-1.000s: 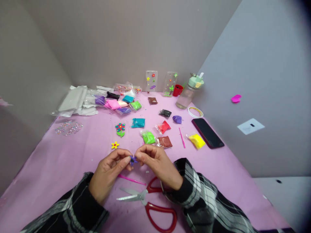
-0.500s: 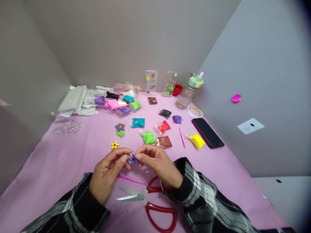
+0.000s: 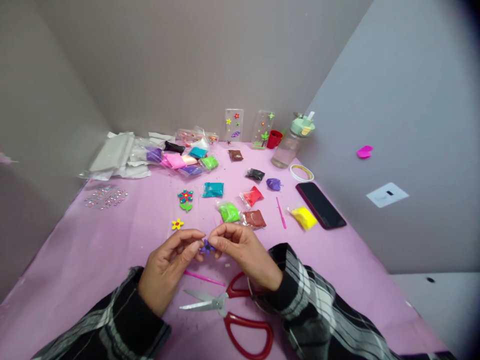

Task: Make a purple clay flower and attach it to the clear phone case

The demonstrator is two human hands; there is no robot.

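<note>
Reading directions from the purple flower (image 3: 207,247), held up between both hands' fingertips, we see the left sleeve (image 3: 112,320) at eight, cut off by the view's lower border. At nine, the left hand (image 3: 167,262) has thumb and forefinger slightly parted beside the petals; whether they grip, we cannot tell. It covers the lower end of the transparent case (image 3: 190,219) at eleven and the left tip of the pink stick (image 3: 205,278) at six. At five, the scissors (image 3: 222,304) lie open, one red handle partly hidden by the right hand (image 3: 247,255), which at three pinches a petal between thumb and forefinger, masking it. For moving, we have pink table (image 3: 90,255) past nine to its left edge, rhinestones (image 3: 107,198) at ten, and past three to its right edge, the phone (image 3: 320,205) nearer two.
</note>
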